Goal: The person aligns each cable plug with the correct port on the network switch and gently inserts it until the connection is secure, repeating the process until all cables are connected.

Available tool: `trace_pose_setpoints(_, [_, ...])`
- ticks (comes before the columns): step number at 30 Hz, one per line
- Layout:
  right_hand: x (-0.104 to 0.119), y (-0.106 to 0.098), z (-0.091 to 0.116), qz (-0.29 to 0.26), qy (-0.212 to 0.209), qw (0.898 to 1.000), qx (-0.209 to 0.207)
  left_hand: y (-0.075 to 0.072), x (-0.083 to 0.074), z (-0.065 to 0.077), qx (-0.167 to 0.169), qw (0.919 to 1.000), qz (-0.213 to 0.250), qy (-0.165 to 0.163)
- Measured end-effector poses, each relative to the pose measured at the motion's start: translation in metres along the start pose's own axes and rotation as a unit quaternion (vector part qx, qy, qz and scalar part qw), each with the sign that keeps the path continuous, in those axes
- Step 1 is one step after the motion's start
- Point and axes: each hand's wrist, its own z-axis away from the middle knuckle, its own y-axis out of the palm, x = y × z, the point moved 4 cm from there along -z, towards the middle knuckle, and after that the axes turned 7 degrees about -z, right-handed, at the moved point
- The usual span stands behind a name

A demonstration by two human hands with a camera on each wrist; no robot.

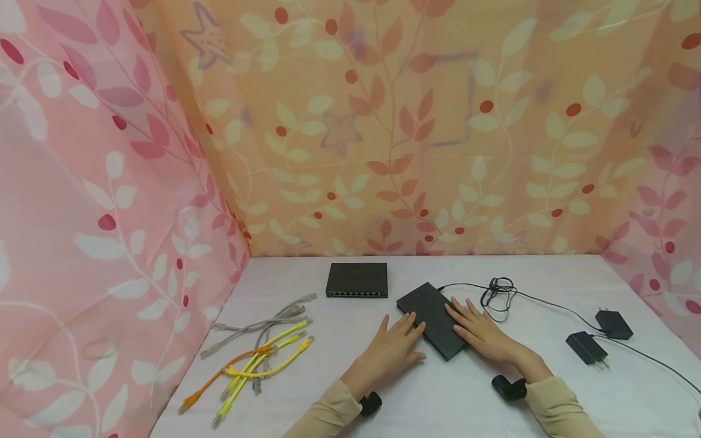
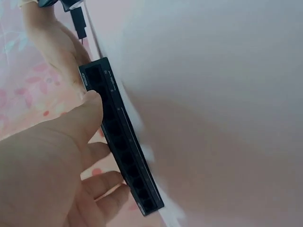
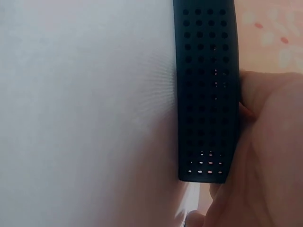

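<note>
A flat black network switch [image 1: 431, 319] lies slantwise on the white table between both hands. My left hand [image 1: 390, 350] rests its extended fingertips on the switch's left edge. In the left wrist view its thumb [image 2: 90, 111] lies by the row of ports [image 2: 124, 146]. My right hand [image 1: 484, 331] lays straight, spread fingers over the right edge of the top. The right wrist view shows the side wall with vent holes [image 3: 206, 94], the hand beside it. A thin black cord [image 1: 465, 284] meets the switch's far edge.
A second switch [image 1: 357, 280] sits at the back, ports facing forward. Grey cables [image 1: 263, 325], yellow cables [image 1: 274, 368] and an orange cable [image 1: 219, 377] lie in a pile at left. Two black power adapters [image 1: 613, 324] lie at right, near a cord bundle [image 1: 498, 295].
</note>
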Motion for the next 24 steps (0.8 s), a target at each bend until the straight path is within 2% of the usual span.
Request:
trace_pose_setpoints(4, [-0.001,0.0,-0.002,-0.017,0.003,1.0,0.008,-0.003,0.006,0.006,-0.022,0.9996,0.001,0.02])
trace_pose_setpoints(7, [-0.003,-0.001,-0.002,-0.034,-0.005,0.999,0.005,-0.007,0.011,0.012,-0.036,0.9991,-0.003,0.021])
trace_pose_setpoints(15, [-0.005,0.002,0.0,-0.055,-0.02,0.998,-0.008,-0.007,0.039,0.038,-0.068,0.9976,-0.003,-0.013])
trace_pose_setpoints(24, [-0.006,0.001,-0.001,-0.059,-0.015,0.998,-0.01,-0.01,0.077,0.071,-0.086,0.9946,0.01,-0.057])
